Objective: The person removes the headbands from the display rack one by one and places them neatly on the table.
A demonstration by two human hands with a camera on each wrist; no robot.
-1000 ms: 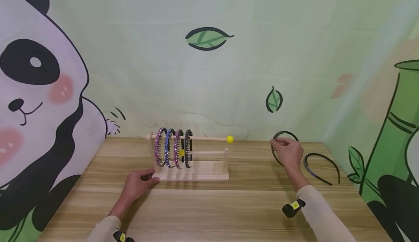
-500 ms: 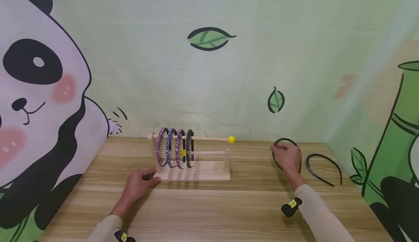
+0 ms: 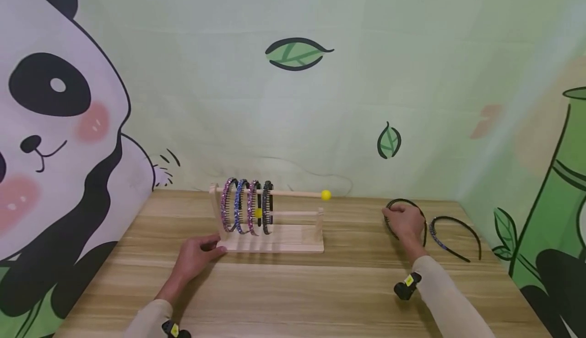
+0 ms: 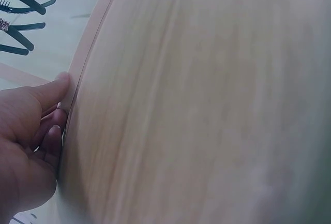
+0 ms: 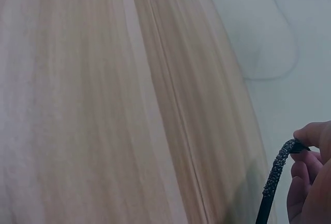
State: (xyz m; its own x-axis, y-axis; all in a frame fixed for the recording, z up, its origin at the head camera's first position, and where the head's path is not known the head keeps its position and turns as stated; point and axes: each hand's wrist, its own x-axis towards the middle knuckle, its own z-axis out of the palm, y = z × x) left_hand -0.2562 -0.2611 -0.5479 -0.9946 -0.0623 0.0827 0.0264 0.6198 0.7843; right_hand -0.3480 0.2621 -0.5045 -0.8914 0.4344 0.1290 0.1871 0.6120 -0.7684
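My right hand (image 3: 406, 223) pinches a black headband with dark glitter (image 5: 276, 167) between thumb and fingers, at the table's right side; the hand hides part of its loop. Another black headband (image 3: 438, 241) with a blue glittery stretch lies just right of it. At the left, my left hand (image 3: 197, 259) grips the end of a light wooden headband rack's base (image 3: 284, 247), thumb on top. From the rack's upper rod hang a pink glitter headband (image 3: 225, 206), a blue one (image 3: 238, 208), another pink one (image 3: 251, 211) and a dark one (image 3: 266, 211).
The upper rod ends in a yellow ball (image 3: 325, 195) at the right; a second yellow ball (image 3: 258, 213) shows lower, among the headbands. Behind the wooden table (image 3: 293, 297) hangs a printed backdrop (image 3: 220, 104) with a panda. A wrist camera (image 3: 407, 286) sits on the right sleeve.
My right hand has lowered slightly, and the headband in it has come down with it. The left hand keeps its grip on the rack. The whole view has shifted a little.
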